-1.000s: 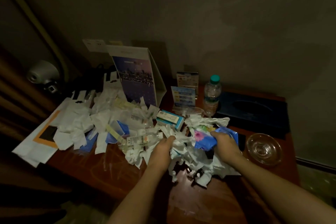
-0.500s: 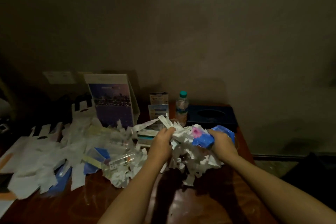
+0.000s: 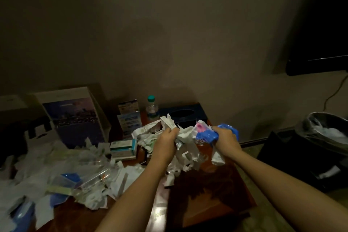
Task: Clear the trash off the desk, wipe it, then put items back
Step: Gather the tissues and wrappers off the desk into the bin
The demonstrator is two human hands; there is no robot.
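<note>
A bundle of crumpled white paper scraps point(image 3: 188, 150) hangs lifted above the right part of the dark wooden desk point(image 3: 212, 199). My left hand point(image 3: 166, 142) grips the bundle's left side. My right hand point(image 3: 225, 140) grips its right side together with a blue plastic wrapper point(image 3: 206, 135) that has a pink patch. More torn paper, plastic wrappers and blue scraps point(image 3: 62, 175) lie spread over the desk's left half. A bin lined with a clear bag point(image 3: 327, 132) stands on the floor at the far right.
At the back of the desk stand a white box with a city picture point(image 3: 73, 117), small cards point(image 3: 129, 117), a water bottle with a green cap point(image 3: 151, 109) and a dark tissue box point(image 3: 182, 114). A small teal-and-white box point(image 3: 123, 149) lies mid-desk. A black case point(image 3: 301, 158) sits beside the bin.
Both hands have raised the paper bundle off the desk and carried it a little to the right. The view has swung right, and the bin has come into sight.
</note>
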